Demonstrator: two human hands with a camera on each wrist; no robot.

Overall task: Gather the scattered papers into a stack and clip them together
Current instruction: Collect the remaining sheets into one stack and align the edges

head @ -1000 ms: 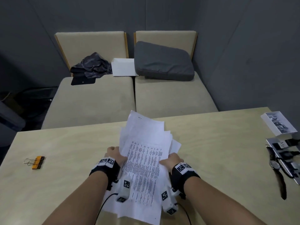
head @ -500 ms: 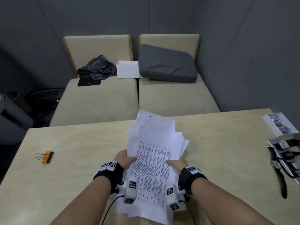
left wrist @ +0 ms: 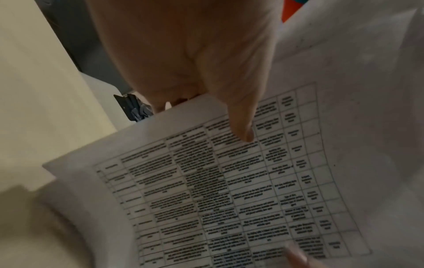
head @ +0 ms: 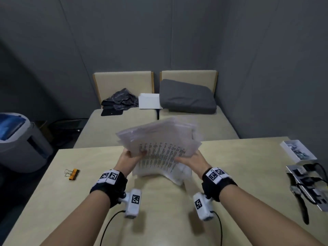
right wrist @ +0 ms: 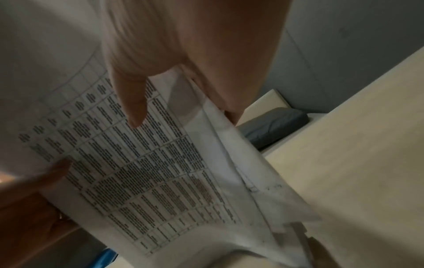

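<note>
A loose bundle of white printed papers [head: 159,146] is held up off the table, tilted and blurred, its lower edge near the tabletop. My left hand [head: 130,158] grips its left edge, thumb [left wrist: 241,125] on the printed table and the other fingers behind. My right hand [head: 191,159] grips the right edge the same way, thumb [right wrist: 133,105] on top of the sheets [right wrist: 160,163]. The sheets are uneven, with edges fanned out. An orange binder clip [head: 72,174] lies on the table to the left, apart from both hands.
The light wooden table [head: 248,174] carries a white box of small parts [head: 298,151] and a watch with dark gear [head: 305,189] at the right edge. Beyond it stand a beige sofa [head: 124,128] with a grey cushion [head: 186,96] and a grey bin [head: 19,139] at the left.
Both hands have lifted the papers off the table and turned them from lengthwise to crosswise, moving forward and apart. The head view has tilted up.
</note>
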